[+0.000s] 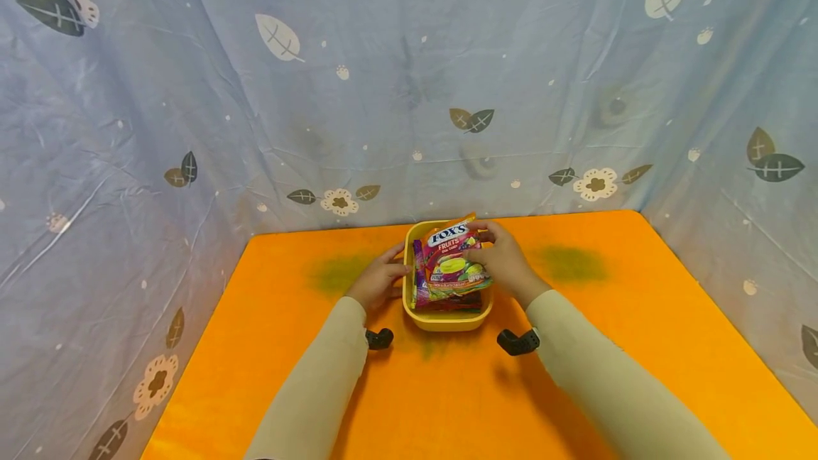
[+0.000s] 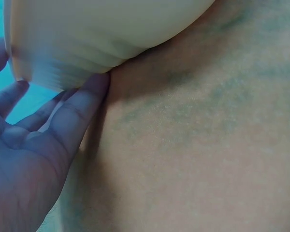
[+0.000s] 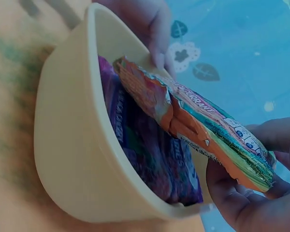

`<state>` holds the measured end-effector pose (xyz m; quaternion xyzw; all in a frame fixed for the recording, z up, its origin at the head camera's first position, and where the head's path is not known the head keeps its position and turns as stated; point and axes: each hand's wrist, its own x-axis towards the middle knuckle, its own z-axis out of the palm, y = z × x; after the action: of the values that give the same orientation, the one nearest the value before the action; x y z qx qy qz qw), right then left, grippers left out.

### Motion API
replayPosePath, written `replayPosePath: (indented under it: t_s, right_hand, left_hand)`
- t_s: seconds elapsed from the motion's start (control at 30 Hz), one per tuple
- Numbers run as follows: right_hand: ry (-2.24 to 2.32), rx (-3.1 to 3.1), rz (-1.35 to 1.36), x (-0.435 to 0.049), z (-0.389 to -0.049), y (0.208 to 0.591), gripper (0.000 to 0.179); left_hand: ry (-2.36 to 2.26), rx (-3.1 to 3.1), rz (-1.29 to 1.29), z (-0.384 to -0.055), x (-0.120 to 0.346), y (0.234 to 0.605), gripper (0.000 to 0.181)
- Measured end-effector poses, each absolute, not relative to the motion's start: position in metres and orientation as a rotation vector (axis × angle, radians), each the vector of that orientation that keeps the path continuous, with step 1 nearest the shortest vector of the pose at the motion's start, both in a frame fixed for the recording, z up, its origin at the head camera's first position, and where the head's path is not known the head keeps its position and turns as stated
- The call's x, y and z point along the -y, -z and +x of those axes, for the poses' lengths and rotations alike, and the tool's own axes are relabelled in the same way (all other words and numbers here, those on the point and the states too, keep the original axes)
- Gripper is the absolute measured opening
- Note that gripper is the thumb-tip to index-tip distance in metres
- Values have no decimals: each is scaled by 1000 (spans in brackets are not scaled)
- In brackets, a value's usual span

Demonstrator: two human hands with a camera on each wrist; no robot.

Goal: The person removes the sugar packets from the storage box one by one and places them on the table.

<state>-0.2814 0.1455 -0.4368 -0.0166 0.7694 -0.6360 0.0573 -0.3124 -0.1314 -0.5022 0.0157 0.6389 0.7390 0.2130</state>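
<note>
A yellow plastic basin [image 1: 447, 322] with rounded corners holds candy bags. My left hand [image 1: 378, 281] grips its left side; in the left wrist view the thumb is at the rim and the fingers [image 2: 72, 116] lie against the outer wall. Between thumb and fingers, my right hand [image 1: 505, 261] pinches the edge of a Fox's Fruits candy bag [image 1: 450, 254], orange and pink. The bag is tilted over the basin's opening. Beneath it lies a purple candy bag [image 3: 145, 145], partly covered by the held one.
An orange cloth [image 1: 447, 403] with dull green patches covers the table. Pale blue curtains [image 1: 396, 77] with leaf and flower prints hang behind and at both sides. A black wrist mount [image 1: 517, 342] shows at the right sleeve, another [image 1: 380, 338] at the left.
</note>
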Motion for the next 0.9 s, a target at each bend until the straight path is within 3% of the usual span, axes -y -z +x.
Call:
replayPosePath:
  t_s: [0.9]
  right_hand:
    - [2107, -2331, 102, -196, -291, 438, 59]
  left_hand:
    - [-2057, -1773, 30, -312, 132, 502, 75]
